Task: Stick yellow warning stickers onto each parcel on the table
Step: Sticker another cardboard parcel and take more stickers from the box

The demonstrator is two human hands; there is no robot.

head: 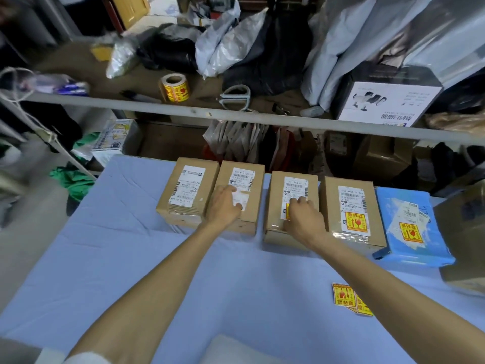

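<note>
1. Cardboard makes up four of the five parcels in a row along the far edge of the blue-covered tabletop [157, 271]: the first box [187, 187], second box [245, 219], third box [274, 206] and fourth box [351, 185]. A blue mailer [409, 253] lies at the right end.
2. The left hand [225, 206] lies flat on the second box, its fingers straight and spread over a white patch, holding nothing.
3. The right hand [304, 219] rests on the third box, fingers bent down onto a yellow sticker [288, 212] that it mostly hides. I cannot tell whether it pinches or only presses it.
4. The fourth box's sticker [355, 223] and the mailer's sticker [411, 232] sit on their near halves.
5. Loose stickers [351, 299] lie on the tabletop towards its right edge, nearer than the parcels.
6. A sticker roll [174, 88] stands on the shelf [105, 101] beyond the table.
</note>
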